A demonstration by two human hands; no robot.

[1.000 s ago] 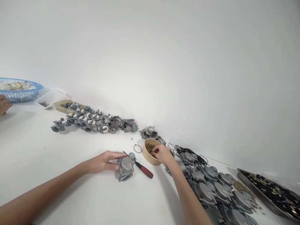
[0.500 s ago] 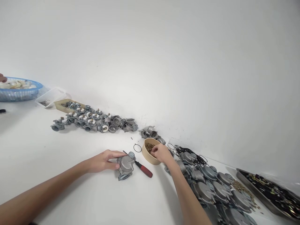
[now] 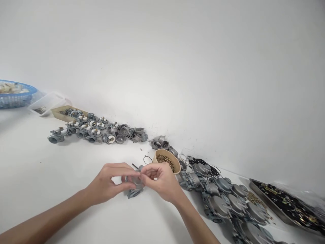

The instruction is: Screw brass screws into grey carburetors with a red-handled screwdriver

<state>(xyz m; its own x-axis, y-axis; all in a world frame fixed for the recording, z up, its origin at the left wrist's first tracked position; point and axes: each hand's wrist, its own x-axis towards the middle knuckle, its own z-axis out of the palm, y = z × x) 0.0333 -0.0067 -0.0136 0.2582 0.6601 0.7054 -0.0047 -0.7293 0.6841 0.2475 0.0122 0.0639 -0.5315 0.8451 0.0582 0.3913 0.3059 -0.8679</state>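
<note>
A grey metal carburetor (image 3: 134, 193) lies on the white table, partly covered by both hands. My left hand (image 3: 108, 181) curls over it from the left, its index finger and thumb against the body. My right hand (image 3: 161, 179) is closed in a pinch above the carburetor, its fingertips meeting the left index fingertip; whatever small thing it holds is hidden. Just beyond them stands a round tan bowl (image 3: 155, 156) of brass-coloured screws (image 3: 165, 160). The dark shaft of a screwdriver (image 3: 134, 166) shows behind the carburetor, and its handle is hidden.
A black rubber ring (image 3: 147, 159) lies left of the bowl. Rows of carburetors with white floats (image 3: 86, 127) and loose metal bowls (image 3: 124, 130) line the back left. More carburetors (image 3: 220, 205), black rings (image 3: 196, 162) and a metal tray (image 3: 274, 208) of small parts fill the right.
My right hand has come out of the screw bowl and moved left to the carburetor, hiding the screwdriver's handle. My left hand has shifted further over the carburetor. The view has turned slightly right.
</note>
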